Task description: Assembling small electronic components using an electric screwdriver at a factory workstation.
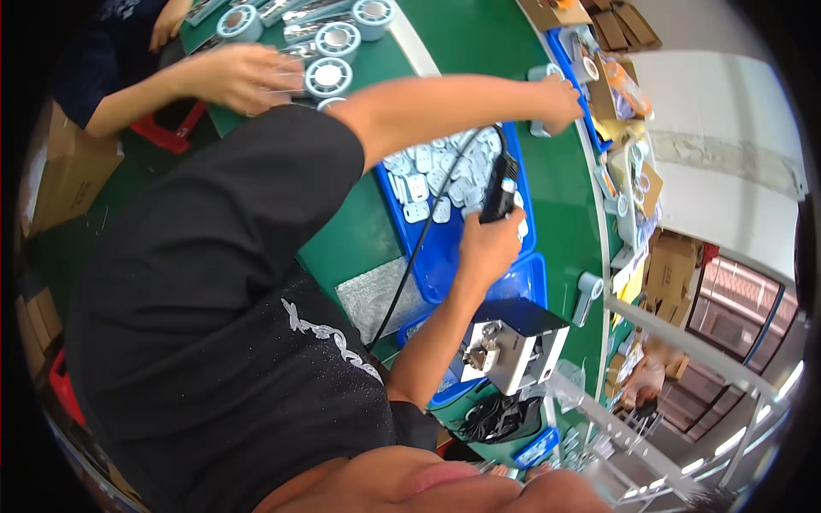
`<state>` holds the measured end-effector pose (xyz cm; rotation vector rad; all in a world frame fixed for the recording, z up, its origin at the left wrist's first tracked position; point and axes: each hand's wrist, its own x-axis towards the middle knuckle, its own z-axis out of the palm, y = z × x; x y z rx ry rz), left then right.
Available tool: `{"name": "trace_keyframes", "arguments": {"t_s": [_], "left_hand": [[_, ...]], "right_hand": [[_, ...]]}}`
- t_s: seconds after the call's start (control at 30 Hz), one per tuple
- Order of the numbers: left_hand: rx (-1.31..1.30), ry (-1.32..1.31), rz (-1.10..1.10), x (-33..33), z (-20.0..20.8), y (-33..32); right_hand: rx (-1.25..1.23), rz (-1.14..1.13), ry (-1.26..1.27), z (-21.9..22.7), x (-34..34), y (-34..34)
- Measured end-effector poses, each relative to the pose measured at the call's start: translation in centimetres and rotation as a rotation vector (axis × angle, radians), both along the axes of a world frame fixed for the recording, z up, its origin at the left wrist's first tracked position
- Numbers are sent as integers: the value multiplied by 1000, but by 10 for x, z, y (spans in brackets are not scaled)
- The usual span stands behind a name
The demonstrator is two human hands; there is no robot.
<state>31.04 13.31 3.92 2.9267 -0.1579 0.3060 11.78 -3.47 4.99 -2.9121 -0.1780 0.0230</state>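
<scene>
My left hand [560,104] reaches across the green bench, its fingers closed round a pale blue-grey plastic housing [539,128] with a round end. The hand covers the middle of that housing. In my right hand [492,248] is a black electric screwdriver [499,195] with a blue ring, and a black cable runs from it. The screwdriver is over a blue tray [402,224] holding many small pale plastic plates [417,186]. Its tip is hard to make out and looks apart from the housing.
Beside my right forearm stands a white box-shaped machine [522,346] with a black top. A similar housing [587,295] lies near the bench's far edge. At upper left, a co-worker's blurred hand [248,77] is by several round-ended housings [328,77]. A silvery sheet [380,295] lies near me.
</scene>
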Motion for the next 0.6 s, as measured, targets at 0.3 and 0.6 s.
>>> {"name": "trace_keyframes", "arguments": {"t_s": [0.3,0.6], "left_hand": [[-572,-800,279,-259,24,28],[154,-421,421,-435,-51,115]], "right_hand": [[1061,-47,65,30,-49,-49],[1461,40,325,35,-94,-64]]}}
